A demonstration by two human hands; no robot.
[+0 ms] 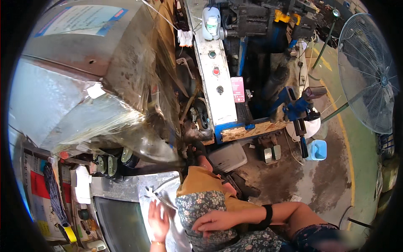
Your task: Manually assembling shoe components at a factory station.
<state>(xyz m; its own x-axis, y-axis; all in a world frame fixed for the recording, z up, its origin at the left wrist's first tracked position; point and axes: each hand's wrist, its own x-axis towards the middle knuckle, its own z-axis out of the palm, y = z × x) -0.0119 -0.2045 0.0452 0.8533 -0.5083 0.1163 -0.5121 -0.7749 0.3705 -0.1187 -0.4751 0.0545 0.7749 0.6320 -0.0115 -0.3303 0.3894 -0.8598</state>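
At grey bench (121, 183), lower left, holding empty left hand (158, 223) near white sheeting (178, 234), apart from right hand (216, 220), could snag sheeting by brushing it!

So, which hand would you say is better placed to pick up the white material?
Probably the left hand: it appears directly over the white material, seemingly empty, while the right hand is over the floral fabric.

Round fan (383, 80) at right; bucket (317, 150) (light blue).
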